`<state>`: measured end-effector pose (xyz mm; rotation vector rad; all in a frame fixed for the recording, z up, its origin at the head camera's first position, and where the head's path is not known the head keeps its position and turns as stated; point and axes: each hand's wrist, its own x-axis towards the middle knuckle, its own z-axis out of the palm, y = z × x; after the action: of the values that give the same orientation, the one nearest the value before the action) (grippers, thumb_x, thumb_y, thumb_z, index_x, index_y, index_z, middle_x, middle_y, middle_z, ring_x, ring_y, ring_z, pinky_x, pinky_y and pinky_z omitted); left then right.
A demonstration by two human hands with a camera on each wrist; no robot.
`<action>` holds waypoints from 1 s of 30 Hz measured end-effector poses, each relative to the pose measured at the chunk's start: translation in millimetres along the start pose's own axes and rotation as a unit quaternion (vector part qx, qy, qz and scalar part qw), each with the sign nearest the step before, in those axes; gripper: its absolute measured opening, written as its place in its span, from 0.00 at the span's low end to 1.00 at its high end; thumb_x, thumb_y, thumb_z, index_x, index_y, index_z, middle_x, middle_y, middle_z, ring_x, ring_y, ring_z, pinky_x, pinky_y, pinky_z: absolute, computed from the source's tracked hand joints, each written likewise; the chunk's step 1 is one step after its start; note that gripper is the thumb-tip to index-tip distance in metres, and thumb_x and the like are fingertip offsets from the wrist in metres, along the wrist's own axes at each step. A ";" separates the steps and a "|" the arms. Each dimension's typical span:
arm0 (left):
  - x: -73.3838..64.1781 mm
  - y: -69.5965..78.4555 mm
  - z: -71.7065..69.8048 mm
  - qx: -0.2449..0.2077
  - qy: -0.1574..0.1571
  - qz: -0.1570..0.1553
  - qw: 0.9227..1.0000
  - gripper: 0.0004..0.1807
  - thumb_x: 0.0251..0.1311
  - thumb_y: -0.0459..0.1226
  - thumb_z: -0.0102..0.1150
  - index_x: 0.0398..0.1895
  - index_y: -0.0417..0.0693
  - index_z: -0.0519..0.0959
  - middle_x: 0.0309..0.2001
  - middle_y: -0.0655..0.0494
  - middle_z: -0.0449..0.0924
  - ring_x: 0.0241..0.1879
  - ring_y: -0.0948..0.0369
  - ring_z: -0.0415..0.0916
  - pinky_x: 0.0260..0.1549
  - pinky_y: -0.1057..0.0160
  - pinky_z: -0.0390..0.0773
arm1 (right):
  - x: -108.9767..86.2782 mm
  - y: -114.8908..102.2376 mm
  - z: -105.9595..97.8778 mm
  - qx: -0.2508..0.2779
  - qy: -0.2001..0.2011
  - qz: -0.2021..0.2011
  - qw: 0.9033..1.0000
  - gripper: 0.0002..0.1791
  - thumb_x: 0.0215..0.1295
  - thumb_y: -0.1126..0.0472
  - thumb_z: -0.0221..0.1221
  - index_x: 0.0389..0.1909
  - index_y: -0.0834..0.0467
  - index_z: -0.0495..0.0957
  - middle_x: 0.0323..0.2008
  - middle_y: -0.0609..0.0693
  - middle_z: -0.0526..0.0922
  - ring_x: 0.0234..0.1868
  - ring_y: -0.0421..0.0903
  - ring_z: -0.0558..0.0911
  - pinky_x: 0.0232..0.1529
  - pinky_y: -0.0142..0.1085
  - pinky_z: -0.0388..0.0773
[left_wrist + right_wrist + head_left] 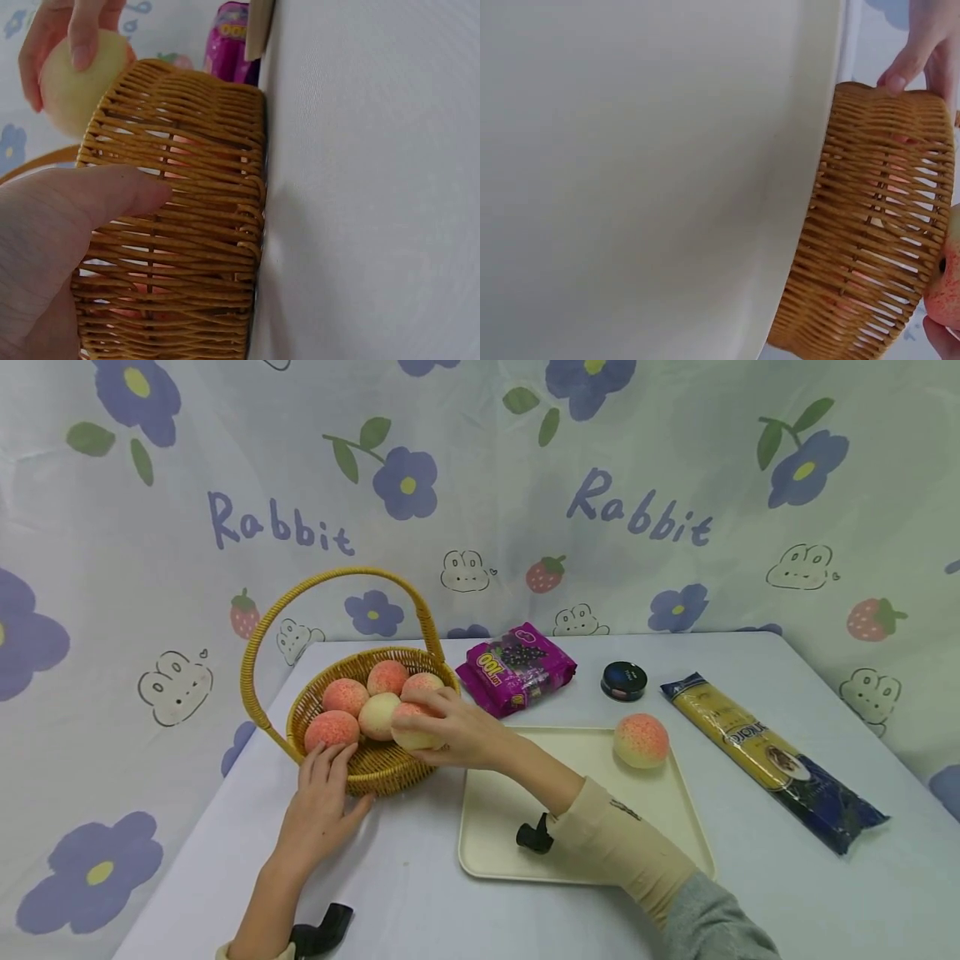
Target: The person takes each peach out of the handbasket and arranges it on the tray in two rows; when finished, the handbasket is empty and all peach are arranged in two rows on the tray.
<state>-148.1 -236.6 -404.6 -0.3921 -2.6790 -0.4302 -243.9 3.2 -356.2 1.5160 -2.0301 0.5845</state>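
Observation:
A wicker basket (386, 779) with a tall arched handle stands at the left of the table and holds several pink-and-cream peaches (346, 697). My left hand (321, 814) grips its near left rim, fingers over the edge; the left wrist view shows the thumb pressed against the woven wall (187, 217). Above the basket's right side, my right hand (468, 731) holds a peach (412, 737) between fingers and thumb. The left wrist view shows this peach (75, 90) clear of the rim. Another peach (641, 741) rests at the far right of a cream tray (502, 839).
Behind the tray lie a purple snack packet (517, 668) and a round black container (624, 681). A long yellow-and-blue pasta packet (772, 760) lies to the right of the tray. A patterned cloth (480, 485) hangs behind the table.

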 end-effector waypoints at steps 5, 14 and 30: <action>-0.6 0.2 0.6 -0.004 -0.007 -0.007 1.000 0.41 0.45 0.39 0.67 0.63 0.36 0.60 0.59 0.38 0.59 0.64 0.41 0.46 0.54 0.40 0.60 | -7.6 1.0 -5.9 -0.005 0.017 -0.028 0.999 0.25 0.53 0.53 0.65 0.54 0.52 0.74 0.58 0.53 0.68 0.51 0.50 0.71 0.51 0.32 0.70; 1.6 -0.5 2.7 -0.007 -0.009 -0.002 1.000 0.41 0.47 0.39 0.66 0.63 0.36 0.59 0.59 0.39 0.58 0.64 0.42 0.45 0.55 0.41 0.59 | -29.1 4.8 -25.6 -0.011 0.020 -0.009 1.000 0.26 0.49 0.57 0.68 0.51 0.52 0.75 0.55 0.55 0.69 0.51 0.51 0.70 0.49 0.36 0.73; -0.3 0.2 -2.5 -0.006 -0.020 -0.009 1.000 0.41 0.47 0.39 0.66 0.63 0.35 0.59 0.59 0.37 0.58 0.64 0.41 0.45 0.53 0.38 0.60 | -71.8 14.9 -54.3 -0.010 -0.050 0.063 0.997 0.25 0.46 0.56 0.69 0.49 0.51 0.75 0.50 0.54 0.70 0.48 0.48 0.70 0.43 0.39 0.76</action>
<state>-146.9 -237.4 -402.5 -0.3838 -2.7222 -0.4486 -233.4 93.7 -361.5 1.4384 -2.2143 0.5451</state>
